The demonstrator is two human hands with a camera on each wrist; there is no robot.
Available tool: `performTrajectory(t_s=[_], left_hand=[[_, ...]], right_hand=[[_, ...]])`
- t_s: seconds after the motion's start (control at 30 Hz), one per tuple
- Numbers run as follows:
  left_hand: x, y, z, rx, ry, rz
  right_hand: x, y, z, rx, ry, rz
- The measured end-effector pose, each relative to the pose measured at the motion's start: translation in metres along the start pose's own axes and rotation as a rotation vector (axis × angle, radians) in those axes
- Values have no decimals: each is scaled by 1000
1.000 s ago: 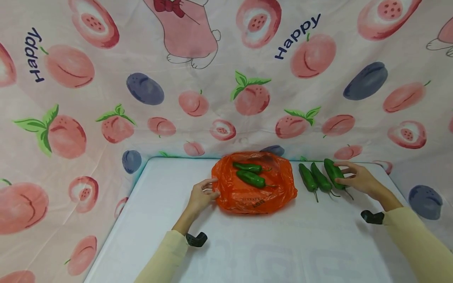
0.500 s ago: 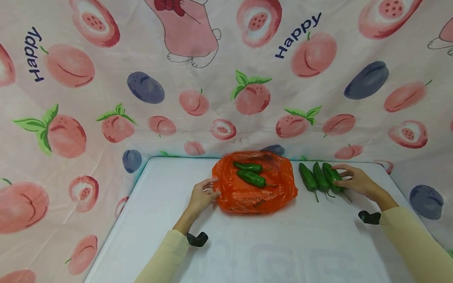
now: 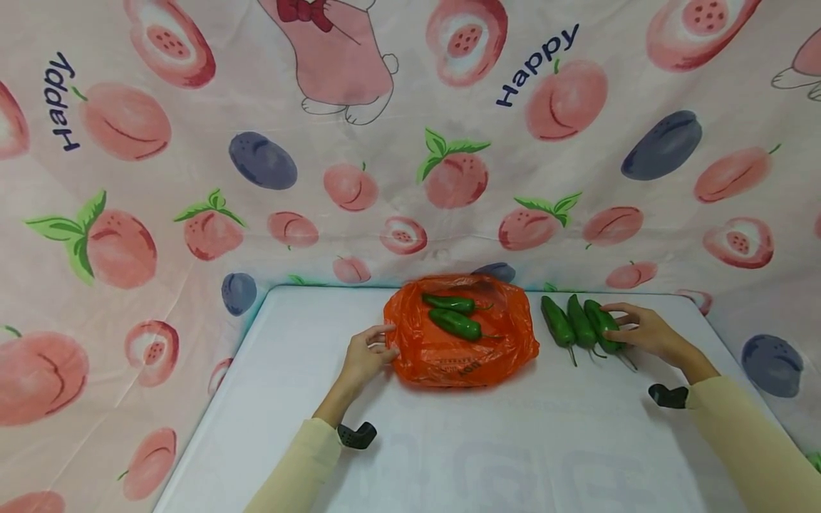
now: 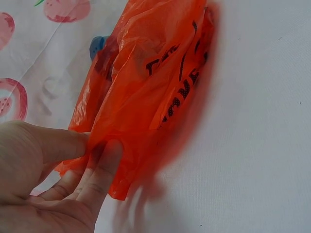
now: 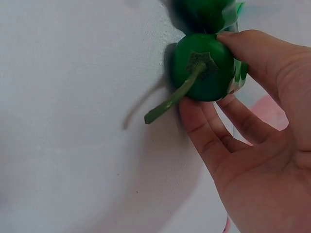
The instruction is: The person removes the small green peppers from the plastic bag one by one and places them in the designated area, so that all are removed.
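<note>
Head view first: my left hand is at the left edge of an orange plastic bag, which sits crumpled on the white worktop. Two green peppers lie one in front of the other within the bag's outline, though I can't tell if they're on top or down in the opening. Off to the right of the bag there's a row of three more, and my right hand has hold of the rightmost pepper. The left pepper and middle pepper are lined up just beside it, stems towards me. Peach-print cloth hangs behind it all.

Left wrist cam: thumb and fingers are nearly together, pinching a bit of the bag's thin plastic between them. You can see dark lettering further up the bag.

Right wrist cam: thumb on one side of the rightmost pepper, fingers on the other, spread just as wide as the pepper is thick. Its stem end faces the camera, stem slanting down to the left. Another pepper, blurry, is right up against it.
</note>
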State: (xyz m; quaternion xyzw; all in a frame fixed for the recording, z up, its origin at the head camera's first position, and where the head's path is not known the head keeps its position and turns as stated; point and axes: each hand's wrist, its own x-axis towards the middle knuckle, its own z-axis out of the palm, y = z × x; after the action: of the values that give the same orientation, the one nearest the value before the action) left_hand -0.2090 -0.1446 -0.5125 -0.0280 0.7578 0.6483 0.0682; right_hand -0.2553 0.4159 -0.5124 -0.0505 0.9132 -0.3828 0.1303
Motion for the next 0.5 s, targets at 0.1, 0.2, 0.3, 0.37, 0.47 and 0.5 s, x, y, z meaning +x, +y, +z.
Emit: performTrajectory(t_s=[0.1, 0.2, 0.3, 0.37, 0.47, 0.5], left_hand=[[0, -1, 0, 3, 3, -3], [-1, -1, 0, 4, 4, -4], [-1, -1, 0, -2, 5, -6], [0, -1, 0, -1, 5, 0], [1, -1, 0, -5, 7, -5], [1, -1, 0, -4, 8, -5]], right_hand=[[-1, -3, 1, 4, -2, -1], [-2, -5, 2, 15, -8, 0], [-3, -6, 2, 24, -9, 0], [-3, -6, 2, 28, -8, -2], [-3, -5, 2, 34, -8, -4], [-3, -5, 2, 36, -9, -5]])
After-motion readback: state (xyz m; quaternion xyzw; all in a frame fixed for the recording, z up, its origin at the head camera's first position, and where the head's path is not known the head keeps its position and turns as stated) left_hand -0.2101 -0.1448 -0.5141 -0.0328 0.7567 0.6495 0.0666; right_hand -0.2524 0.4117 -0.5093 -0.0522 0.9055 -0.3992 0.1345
